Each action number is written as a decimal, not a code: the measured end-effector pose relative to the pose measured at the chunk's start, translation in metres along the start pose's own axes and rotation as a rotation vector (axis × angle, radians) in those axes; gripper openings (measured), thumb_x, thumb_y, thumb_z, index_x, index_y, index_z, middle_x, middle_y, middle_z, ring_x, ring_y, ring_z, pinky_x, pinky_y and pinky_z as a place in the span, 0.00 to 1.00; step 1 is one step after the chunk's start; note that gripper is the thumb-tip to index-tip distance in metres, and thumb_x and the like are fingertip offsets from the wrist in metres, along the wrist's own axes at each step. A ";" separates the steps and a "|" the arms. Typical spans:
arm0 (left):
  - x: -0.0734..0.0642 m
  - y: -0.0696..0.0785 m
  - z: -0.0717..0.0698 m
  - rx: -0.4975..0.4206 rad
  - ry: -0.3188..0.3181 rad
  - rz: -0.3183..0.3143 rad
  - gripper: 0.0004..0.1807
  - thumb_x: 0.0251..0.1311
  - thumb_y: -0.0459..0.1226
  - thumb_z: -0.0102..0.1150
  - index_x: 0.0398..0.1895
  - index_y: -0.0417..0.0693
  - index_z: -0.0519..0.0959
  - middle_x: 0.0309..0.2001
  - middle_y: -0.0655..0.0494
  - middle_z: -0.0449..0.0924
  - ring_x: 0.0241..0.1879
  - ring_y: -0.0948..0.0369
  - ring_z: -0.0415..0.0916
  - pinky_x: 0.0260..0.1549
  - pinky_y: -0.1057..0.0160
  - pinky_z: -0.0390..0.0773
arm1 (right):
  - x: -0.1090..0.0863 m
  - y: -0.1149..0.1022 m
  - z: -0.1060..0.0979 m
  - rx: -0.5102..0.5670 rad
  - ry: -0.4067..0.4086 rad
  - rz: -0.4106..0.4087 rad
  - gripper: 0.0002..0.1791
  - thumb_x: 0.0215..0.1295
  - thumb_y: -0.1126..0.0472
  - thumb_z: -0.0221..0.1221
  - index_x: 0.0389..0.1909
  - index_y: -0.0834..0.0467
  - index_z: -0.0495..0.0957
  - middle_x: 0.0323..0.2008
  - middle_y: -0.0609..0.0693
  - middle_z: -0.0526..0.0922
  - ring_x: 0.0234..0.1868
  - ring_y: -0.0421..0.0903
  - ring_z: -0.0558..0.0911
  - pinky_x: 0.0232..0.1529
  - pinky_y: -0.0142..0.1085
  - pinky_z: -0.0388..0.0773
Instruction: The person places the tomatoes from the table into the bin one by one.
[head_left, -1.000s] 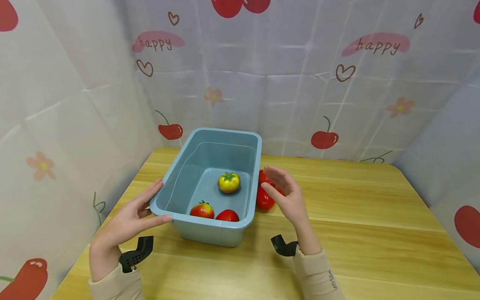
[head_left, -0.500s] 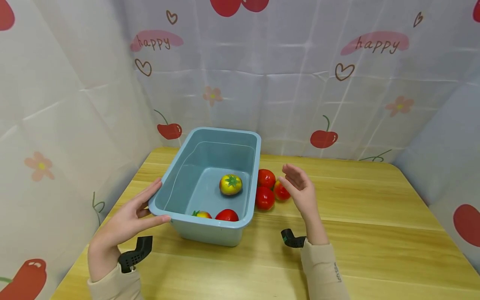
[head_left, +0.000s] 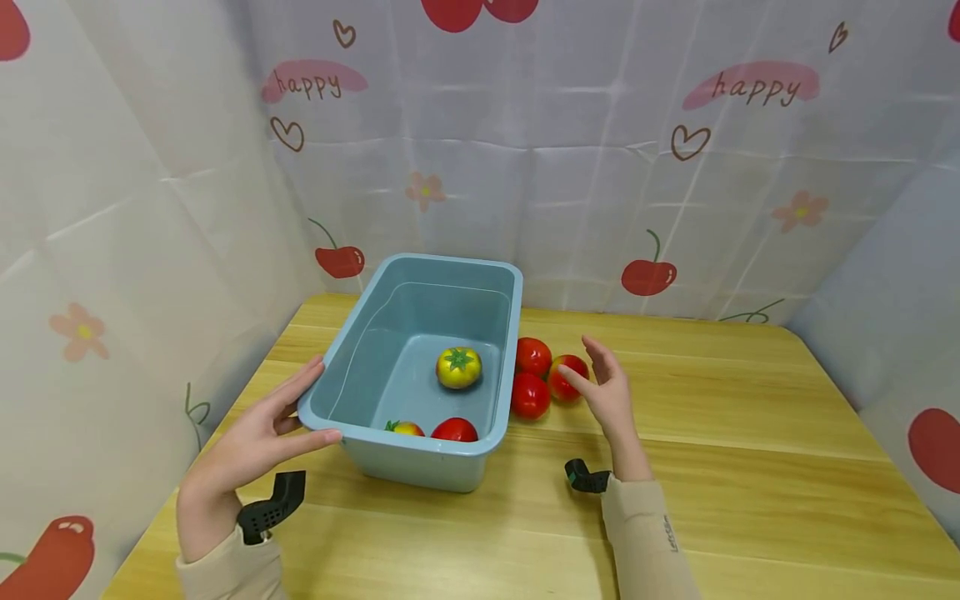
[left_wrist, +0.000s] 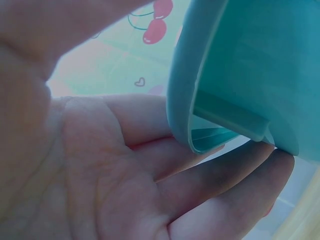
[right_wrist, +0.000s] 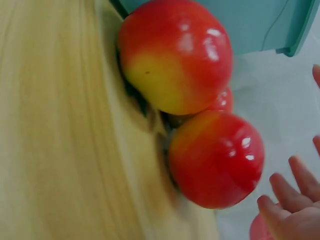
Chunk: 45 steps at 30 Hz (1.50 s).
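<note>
A light blue plastic basin point(head_left: 420, 468) stands on the wooden table; one yellow-green tomato point(head_left: 459, 367), one partly hidden yellow-red tomato point(head_left: 406, 428) and a red tomato point(head_left: 454, 430) lie inside. My left hand point(head_left: 251, 437) rests on its near left corner, thumb along the front, fingers fairly straight on the left side. In the left wrist view, fingertips point(left_wrist: 280, 157) touch the outer wall below the rim. Beside the basin's right wall sit two red tomatoes point(head_left: 533, 357) and a red-yellow tomato point(head_left: 567, 378). My right hand point(head_left: 609, 398), thumb and fingers apart and holding nothing, is just right of that red-yellow tomato.
The table point(head_left: 750, 467) extends to the right of my right hand. A printed curtain point(head_left: 570, 208) hangs behind it and at both sides. Each wrist carries a black camera mount point(head_left: 273, 507) near the sleeve.
My right hand has drawn back to the right, uncovering the tomatoes beside the basin, and its thumb and fingers have spread. The yellow-red tomatoes in the basin have rolled slightly. My left hand stays put.
</note>
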<state>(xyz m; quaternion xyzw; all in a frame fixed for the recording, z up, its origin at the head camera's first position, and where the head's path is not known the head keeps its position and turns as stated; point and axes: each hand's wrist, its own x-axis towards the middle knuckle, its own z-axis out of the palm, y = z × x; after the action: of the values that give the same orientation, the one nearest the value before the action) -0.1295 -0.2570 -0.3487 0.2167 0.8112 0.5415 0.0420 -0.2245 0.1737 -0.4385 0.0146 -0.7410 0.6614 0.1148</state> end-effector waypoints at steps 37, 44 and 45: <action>0.001 0.000 -0.001 -0.008 -0.004 0.019 0.46 0.56 0.29 0.63 0.74 0.44 0.47 0.74 0.46 0.39 0.55 0.56 0.72 0.47 0.69 0.76 | 0.007 0.011 -0.002 -0.018 0.045 0.256 0.46 0.56 0.59 0.67 0.71 0.60 0.53 0.69 0.57 0.58 0.67 0.52 0.60 0.65 0.43 0.61; 0.001 0.000 0.000 -0.005 -0.002 0.031 0.46 0.56 0.28 0.63 0.74 0.43 0.47 0.74 0.45 0.39 0.55 0.57 0.73 0.46 0.68 0.76 | 0.003 -0.013 -0.004 0.007 0.054 0.191 0.45 0.55 0.59 0.68 0.71 0.59 0.55 0.68 0.55 0.60 0.66 0.51 0.62 0.63 0.43 0.65; 0.001 -0.001 0.000 -0.007 -0.001 0.031 0.46 0.56 0.28 0.63 0.74 0.43 0.48 0.74 0.45 0.39 0.55 0.57 0.72 0.46 0.68 0.76 | 0.002 -0.016 -0.004 0.004 0.055 0.182 0.45 0.55 0.59 0.68 0.71 0.59 0.55 0.68 0.54 0.61 0.66 0.51 0.62 0.62 0.43 0.65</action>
<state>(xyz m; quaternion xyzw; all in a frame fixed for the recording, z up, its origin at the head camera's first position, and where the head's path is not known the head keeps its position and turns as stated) -0.1307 -0.2571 -0.3489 0.2295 0.8059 0.5446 0.0348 -0.2231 0.1758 -0.4220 -0.0709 -0.7345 0.6708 0.0746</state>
